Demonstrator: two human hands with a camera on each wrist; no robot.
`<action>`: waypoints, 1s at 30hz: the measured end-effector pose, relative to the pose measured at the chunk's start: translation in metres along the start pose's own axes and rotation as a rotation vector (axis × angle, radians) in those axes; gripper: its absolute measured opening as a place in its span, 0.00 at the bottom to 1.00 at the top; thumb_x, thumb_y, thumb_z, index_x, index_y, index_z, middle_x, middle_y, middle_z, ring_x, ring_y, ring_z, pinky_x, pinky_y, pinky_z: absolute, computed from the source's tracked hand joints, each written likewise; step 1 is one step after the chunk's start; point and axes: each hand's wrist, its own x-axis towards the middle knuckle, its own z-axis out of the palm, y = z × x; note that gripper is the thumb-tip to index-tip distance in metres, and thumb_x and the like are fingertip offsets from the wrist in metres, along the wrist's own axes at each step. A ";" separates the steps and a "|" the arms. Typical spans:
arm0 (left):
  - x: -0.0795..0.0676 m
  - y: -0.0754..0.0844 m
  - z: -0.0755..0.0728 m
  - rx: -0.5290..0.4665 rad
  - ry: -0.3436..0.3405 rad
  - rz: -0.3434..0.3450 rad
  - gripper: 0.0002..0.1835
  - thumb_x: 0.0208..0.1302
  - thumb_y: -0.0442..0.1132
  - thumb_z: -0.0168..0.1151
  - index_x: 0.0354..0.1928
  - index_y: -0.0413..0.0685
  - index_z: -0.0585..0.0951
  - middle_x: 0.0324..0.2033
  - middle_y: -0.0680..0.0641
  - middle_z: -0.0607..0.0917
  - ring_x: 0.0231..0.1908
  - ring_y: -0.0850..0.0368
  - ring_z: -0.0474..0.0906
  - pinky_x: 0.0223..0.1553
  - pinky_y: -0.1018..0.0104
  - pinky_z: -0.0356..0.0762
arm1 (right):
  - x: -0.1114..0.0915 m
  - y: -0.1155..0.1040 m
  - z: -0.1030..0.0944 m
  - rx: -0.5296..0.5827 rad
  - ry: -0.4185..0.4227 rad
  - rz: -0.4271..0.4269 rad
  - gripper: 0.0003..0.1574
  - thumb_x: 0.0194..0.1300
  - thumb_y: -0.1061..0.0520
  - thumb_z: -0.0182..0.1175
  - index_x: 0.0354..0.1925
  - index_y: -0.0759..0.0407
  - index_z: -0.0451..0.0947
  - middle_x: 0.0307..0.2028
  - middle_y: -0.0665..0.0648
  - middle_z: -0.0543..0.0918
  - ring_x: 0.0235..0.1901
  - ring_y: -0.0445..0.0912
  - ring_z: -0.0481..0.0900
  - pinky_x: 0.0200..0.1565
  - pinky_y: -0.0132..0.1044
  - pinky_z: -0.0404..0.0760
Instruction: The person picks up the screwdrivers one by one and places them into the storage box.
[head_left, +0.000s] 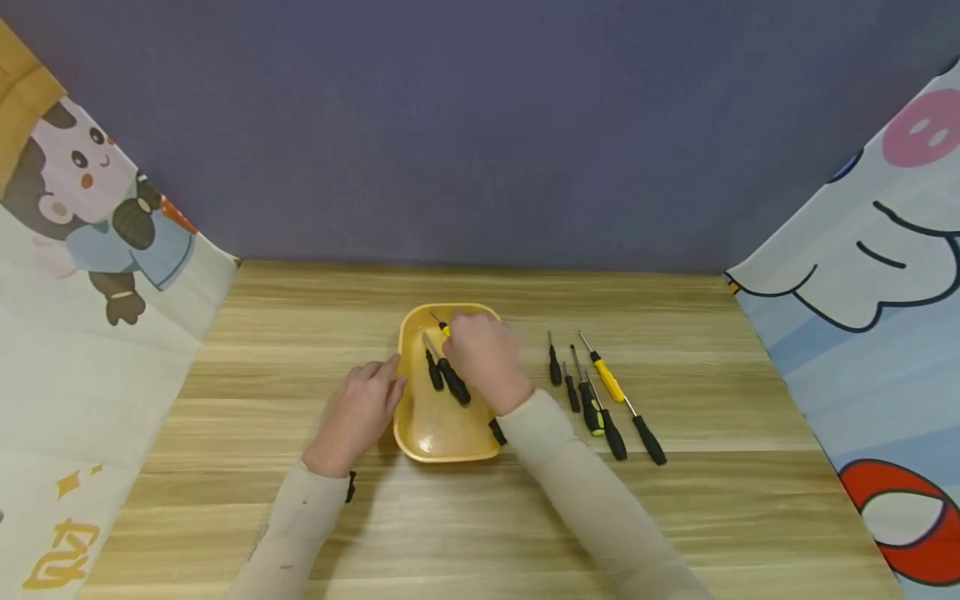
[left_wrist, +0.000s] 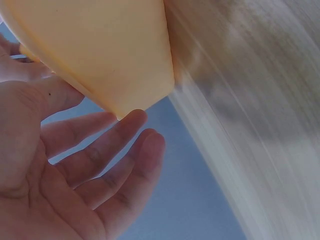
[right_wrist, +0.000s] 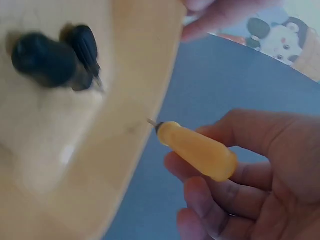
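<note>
A yellow plastic tray [head_left: 435, 437] stands on the wooden table. My left hand [head_left: 356, 412] touches its left rim, fingers loosely extended against the outer wall in the left wrist view. Above the tray's far part, my right hand [head_left: 483, 354] holds a yellow-handled screwdriver [right_wrist: 200, 152] between thumb and fingers. Its tip points to the far left in the head view. Two black-handled screwdrivers lie in the tray, a larger one [head_left: 454, 383] and a smaller one [head_left: 434, 372]. The right hand and sleeve hide part of the tray's right side.
Right of the tray, several screwdrivers lie on the table, among them a yellow-handled one [head_left: 608, 379], a black-and-green one [head_left: 591, 408] and a black one [head_left: 649, 440]. A dark blue panel [head_left: 480, 142] rises behind the table. Cartoon-printed sheets flank both sides.
</note>
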 end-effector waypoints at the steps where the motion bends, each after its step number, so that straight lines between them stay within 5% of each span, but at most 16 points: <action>1: 0.000 0.000 0.000 0.004 0.003 0.003 0.23 0.72 0.40 0.61 0.64 0.34 0.76 0.47 0.34 0.84 0.44 0.37 0.82 0.37 0.45 0.86 | 0.002 -0.003 0.003 0.006 -0.038 0.003 0.15 0.65 0.57 0.63 0.23 0.55 0.72 0.15 0.51 0.71 0.14 0.44 0.67 0.11 0.34 0.66; 10: 0.000 -0.001 0.003 0.020 0.030 0.030 0.22 0.71 0.40 0.63 0.62 0.34 0.78 0.45 0.34 0.84 0.41 0.38 0.82 0.35 0.46 0.86 | 0.012 -0.022 0.034 -0.001 -0.238 0.022 0.12 0.66 0.53 0.64 0.25 0.52 0.77 0.19 0.51 0.77 0.19 0.45 0.75 0.16 0.42 0.77; 13: 0.000 -0.001 0.003 0.023 0.032 0.029 0.22 0.71 0.40 0.63 0.62 0.34 0.78 0.44 0.34 0.84 0.41 0.39 0.82 0.35 0.46 0.86 | 0.012 -0.026 0.042 0.003 -0.296 0.020 0.07 0.66 0.51 0.65 0.36 0.54 0.82 0.23 0.52 0.79 0.21 0.45 0.77 0.17 0.41 0.77; 20: 0.001 -0.001 0.004 0.029 0.039 0.036 0.22 0.71 0.39 0.63 0.61 0.34 0.78 0.44 0.34 0.85 0.41 0.39 0.82 0.37 0.46 0.86 | 0.012 -0.029 0.052 0.032 -0.365 0.045 0.27 0.66 0.49 0.65 0.60 0.57 0.78 0.25 0.53 0.80 0.21 0.45 0.77 0.15 0.39 0.76; 30: 0.001 -0.001 0.003 0.018 -0.004 0.006 0.23 0.72 0.40 0.61 0.63 0.34 0.76 0.47 0.33 0.84 0.44 0.38 0.82 0.42 0.46 0.85 | 0.010 -0.022 0.042 0.034 -0.349 0.018 0.16 0.70 0.48 0.63 0.48 0.57 0.82 0.26 0.53 0.80 0.22 0.44 0.77 0.18 0.38 0.77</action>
